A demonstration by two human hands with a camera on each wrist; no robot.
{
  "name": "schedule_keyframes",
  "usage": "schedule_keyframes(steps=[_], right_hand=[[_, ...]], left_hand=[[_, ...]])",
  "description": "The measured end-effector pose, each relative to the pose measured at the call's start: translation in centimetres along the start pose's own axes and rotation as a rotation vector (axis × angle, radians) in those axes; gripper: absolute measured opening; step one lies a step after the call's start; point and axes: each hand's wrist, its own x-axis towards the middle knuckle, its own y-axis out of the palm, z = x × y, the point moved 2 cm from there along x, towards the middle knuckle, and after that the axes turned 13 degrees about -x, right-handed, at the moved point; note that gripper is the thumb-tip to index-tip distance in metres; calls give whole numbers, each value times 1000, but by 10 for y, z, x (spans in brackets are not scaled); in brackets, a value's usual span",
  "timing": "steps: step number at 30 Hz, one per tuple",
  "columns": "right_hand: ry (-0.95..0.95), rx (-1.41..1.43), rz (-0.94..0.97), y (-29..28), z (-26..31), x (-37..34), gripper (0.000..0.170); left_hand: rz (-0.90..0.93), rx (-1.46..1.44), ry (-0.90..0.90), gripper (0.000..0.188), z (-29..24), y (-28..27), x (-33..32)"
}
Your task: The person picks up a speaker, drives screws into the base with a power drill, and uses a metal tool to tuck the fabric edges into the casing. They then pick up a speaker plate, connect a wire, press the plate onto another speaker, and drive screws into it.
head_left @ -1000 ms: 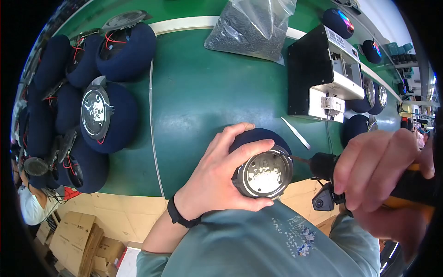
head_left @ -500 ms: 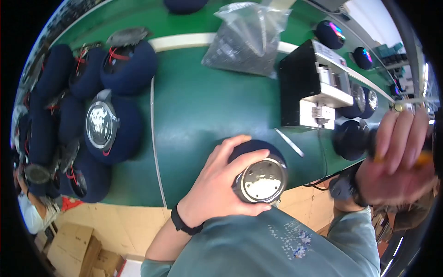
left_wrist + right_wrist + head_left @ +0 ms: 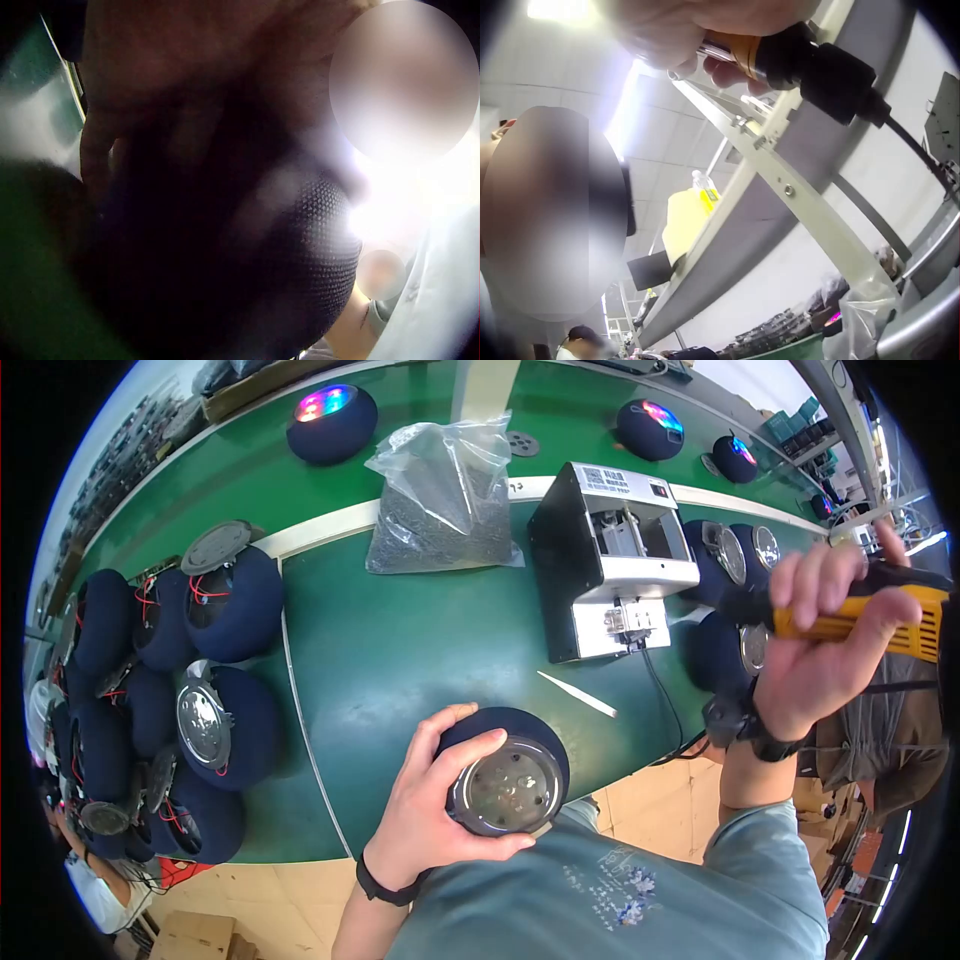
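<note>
My left hand [image 3: 420, 815] grips a round speaker [image 3: 508, 785] covered in dark blue fabric, thumb and fingers spread around its side. The speaker's shiny round base with small holes faces up, near the table's front edge. In the left wrist view the speaker's woven cover [image 3: 326, 247] shows under the shadowed palm. Up at the right, well away from the speaker, my right hand [image 3: 815, 650] holds a yellow and black electric screwdriver [image 3: 905, 622]. Its black front part is blurred. In the right wrist view the fingers curl round the screwdriver [image 3: 780, 60].
A black and silver machine [image 3: 610, 560] with a cord stands behind the speaker, white tweezers [image 3: 578, 694] before it. A plastic bag of small dark parts [image 3: 440, 510] lies at the back. Several opened speakers with red wires [image 3: 235, 605] crowd the left, others [image 3: 715, 565] the right.
The screwdriver was at the speaker's base; my right hand has lifted it away to the upper right. My left hand keeps its grip on the speaker. The head view has shifted.
</note>
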Motion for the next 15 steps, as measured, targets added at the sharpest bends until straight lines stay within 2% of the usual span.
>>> schedule_keyframes(steps=[1, 3, 4, 7, 10, 15], right_hand=[[4, -5, -5, -3, -2, -6, 65], [105, 37, 206, -4, -17, -22, 66], [89, -14, 224, -2, -27, -26, 63], [55, 20, 222, 1, -41, -29, 47], [67, 19, 228, 3, -43, -29, 39], [106, -2, 214, 5, -46, -34, 32]], left_hand=[[7, -2, -4, 100, 2, 0, -1], [8, 3, -13, 109, 6, 1, -3], [10, 1, -15, 109, 6, 1, -4], [13, 20, 0, 110, 5, 1, -2], [5, 20, -19, 103, 1, 0, 0], [8, 12, -1, 104, 3, 0, -1]])
